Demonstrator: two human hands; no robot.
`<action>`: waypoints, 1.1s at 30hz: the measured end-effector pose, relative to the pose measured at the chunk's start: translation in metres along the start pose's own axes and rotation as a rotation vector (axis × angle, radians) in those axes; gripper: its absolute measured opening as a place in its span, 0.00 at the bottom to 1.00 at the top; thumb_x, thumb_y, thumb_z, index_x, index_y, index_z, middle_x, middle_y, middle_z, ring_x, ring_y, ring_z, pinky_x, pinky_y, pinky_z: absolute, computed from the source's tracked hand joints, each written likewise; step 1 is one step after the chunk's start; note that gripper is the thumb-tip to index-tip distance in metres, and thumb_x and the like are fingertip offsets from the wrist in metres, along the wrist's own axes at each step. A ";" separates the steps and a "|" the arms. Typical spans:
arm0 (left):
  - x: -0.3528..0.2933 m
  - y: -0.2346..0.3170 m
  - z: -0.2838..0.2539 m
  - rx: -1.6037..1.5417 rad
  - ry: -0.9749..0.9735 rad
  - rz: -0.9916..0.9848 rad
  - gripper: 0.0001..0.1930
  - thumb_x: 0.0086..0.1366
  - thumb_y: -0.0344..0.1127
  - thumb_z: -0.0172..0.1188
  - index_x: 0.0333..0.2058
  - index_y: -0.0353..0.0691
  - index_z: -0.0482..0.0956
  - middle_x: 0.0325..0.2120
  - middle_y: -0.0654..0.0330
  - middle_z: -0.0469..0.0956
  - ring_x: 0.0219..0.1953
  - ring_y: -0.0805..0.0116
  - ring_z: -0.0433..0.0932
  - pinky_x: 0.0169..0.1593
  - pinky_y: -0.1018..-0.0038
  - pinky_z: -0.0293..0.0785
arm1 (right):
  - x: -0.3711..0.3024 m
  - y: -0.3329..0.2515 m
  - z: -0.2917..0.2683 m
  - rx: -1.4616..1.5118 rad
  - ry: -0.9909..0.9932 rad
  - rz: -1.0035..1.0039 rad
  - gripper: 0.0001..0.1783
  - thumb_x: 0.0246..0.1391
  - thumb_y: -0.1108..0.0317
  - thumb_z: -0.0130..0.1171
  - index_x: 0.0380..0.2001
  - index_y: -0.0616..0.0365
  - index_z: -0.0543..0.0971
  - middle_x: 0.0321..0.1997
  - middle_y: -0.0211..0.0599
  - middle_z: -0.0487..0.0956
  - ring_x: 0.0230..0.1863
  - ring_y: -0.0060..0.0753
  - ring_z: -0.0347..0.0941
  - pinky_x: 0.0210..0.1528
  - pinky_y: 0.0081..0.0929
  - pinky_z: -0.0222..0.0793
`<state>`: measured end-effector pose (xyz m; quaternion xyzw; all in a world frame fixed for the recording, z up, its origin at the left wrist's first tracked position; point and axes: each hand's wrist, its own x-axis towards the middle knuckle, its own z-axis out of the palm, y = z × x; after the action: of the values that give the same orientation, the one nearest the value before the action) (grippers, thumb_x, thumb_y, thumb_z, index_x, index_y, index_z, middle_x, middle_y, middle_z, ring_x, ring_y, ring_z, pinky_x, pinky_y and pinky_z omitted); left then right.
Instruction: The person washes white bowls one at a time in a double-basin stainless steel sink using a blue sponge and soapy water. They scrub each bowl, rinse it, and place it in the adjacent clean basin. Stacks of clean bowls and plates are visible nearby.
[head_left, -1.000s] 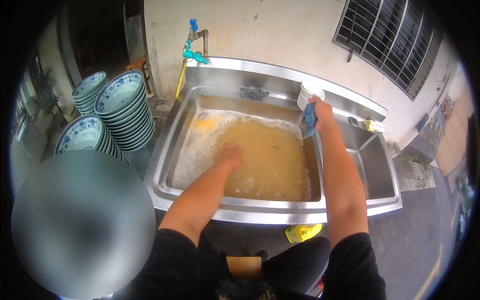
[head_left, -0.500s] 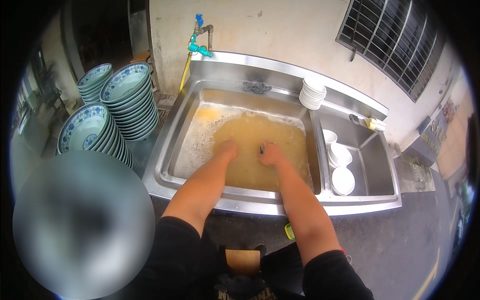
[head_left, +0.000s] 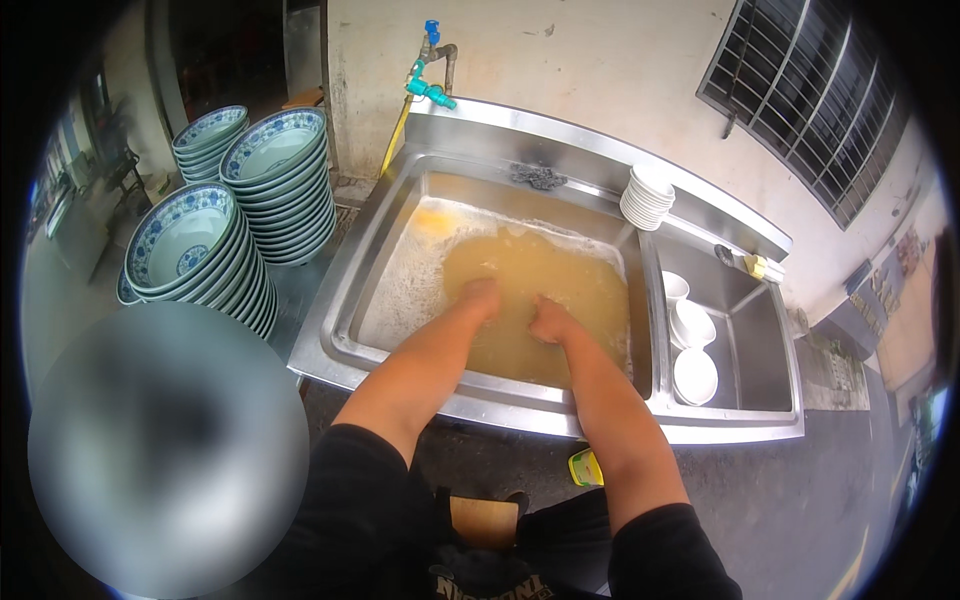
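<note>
Murky brown water (head_left: 575, 275) with pale foam (head_left: 405, 270) fills much of the large steel sink basin (head_left: 375, 345). Both my arms reach over its front rim. My left hand (head_left: 482, 297) dips into the water near the middle, its fingers hidden below the surface. Just to its right, my right hand (head_left: 550, 318) is partly under the water too, and its fingertips are out of sight. Whatever either hand holds or touches is hidden by the cloudy water.
Stacks of blue-patterned bowls (head_left: 275, 150) stand at the left. White dishes (head_left: 648, 198) are piled on the back ledge, and white bowls (head_left: 695, 375) sit in the smaller right basin. A dark scouring pad (head_left: 540, 177) lies behind the water, near the green tap (head_left: 430, 90).
The view has shifted slightly, moving the sink a little to the right in the picture. A small dark thing seen at my right hand no longer shows; both hands stay in the water.
</note>
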<state>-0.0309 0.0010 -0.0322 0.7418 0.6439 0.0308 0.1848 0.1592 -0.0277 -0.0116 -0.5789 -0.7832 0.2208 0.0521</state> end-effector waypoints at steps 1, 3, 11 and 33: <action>0.000 0.001 0.001 -0.036 0.036 0.008 0.18 0.58 0.29 0.63 0.49 0.38 0.82 0.49 0.48 0.82 0.53 0.50 0.81 0.53 0.59 0.78 | -0.002 -0.001 -0.001 0.025 0.003 -0.021 0.33 0.46 0.70 0.62 0.59 0.63 0.72 0.57 0.64 0.76 0.62 0.58 0.72 0.62 0.42 0.68; 0.000 0.001 0.002 -0.083 0.075 0.001 0.17 0.59 0.29 0.62 0.48 0.38 0.82 0.50 0.47 0.81 0.53 0.49 0.80 0.53 0.59 0.79 | -0.001 -0.005 -0.002 0.063 0.042 -0.045 0.34 0.45 0.70 0.64 0.59 0.62 0.72 0.56 0.62 0.77 0.59 0.56 0.73 0.60 0.41 0.70; -0.023 0.024 -0.024 -0.180 0.180 -0.032 0.19 0.63 0.27 0.59 0.53 0.38 0.76 0.51 0.45 0.80 0.55 0.45 0.78 0.55 0.55 0.77 | 0.040 -0.010 0.008 0.796 0.285 0.267 0.24 0.48 0.75 0.69 0.49 0.65 0.75 0.42 0.46 0.80 0.45 0.40 0.76 0.47 0.36 0.73; -0.006 0.031 -0.024 -1.035 -0.024 -0.046 0.30 0.64 0.25 0.51 0.66 0.46 0.65 0.55 0.47 0.74 0.43 0.51 0.83 0.36 0.63 0.86 | 0.021 -0.027 -0.002 0.142 0.612 0.189 0.26 0.46 0.69 0.70 0.50 0.61 0.77 0.44 0.44 0.84 0.46 0.40 0.81 0.50 0.37 0.75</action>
<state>-0.0096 -0.0019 0.0012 0.5393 0.5583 0.3328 0.5354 0.1295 -0.0136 -0.0021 -0.6834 -0.6567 0.0944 0.3048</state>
